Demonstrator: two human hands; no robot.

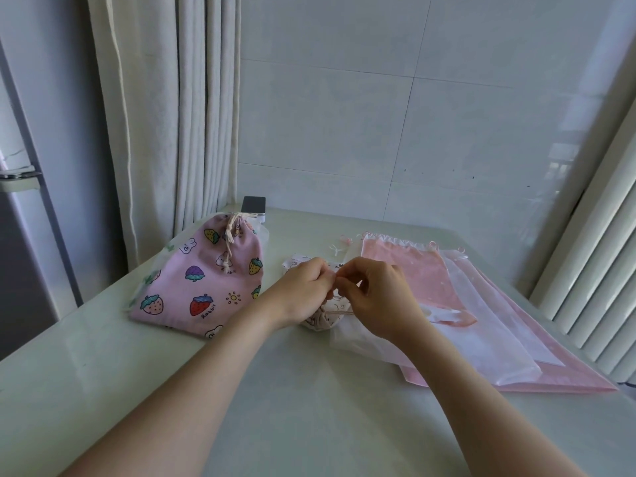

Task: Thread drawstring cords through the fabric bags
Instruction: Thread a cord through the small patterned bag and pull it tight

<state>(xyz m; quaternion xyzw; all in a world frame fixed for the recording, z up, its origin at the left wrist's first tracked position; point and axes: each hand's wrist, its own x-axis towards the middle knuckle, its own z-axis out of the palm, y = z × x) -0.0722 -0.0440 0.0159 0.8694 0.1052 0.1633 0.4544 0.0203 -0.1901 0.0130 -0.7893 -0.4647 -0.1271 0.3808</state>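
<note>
Head view, near to far. Two bare forearms reach in from the lower edge over the pale table (275,390).

At centre the left hand (303,290) and right hand (375,294) meet fingertip to fingertip. Both have curled fingers and pinch the raised upper part of the small rabbit-print bag (323,320). This bag lies bunched on the table directly beneath the hands. A thin cream cord (340,314) leaves the bag's gathered part and passes under the right hand. Whether the cord's end lies inside the pinch cannot be told.

To the right, touching the small bag, is a stack of flat bags (481,339). It holds translucent white ones over pink ones, fanned out toward the right edge of the table. The uppermost pink bag (406,270) has a ruffled white top hem at its far end.

To the left, near but apart from the hands, the strawberry-print bag (203,284) stands full. Its mouth is drawn closed by a knotted cream drawstring (230,232). A sheer bag (148,280) shows behind its left edge.

Just behind that bag is a small white box with a dark top (253,204). Beyond it hangs a pale curtain (172,115), beside a tiled wall (413,115).
</note>
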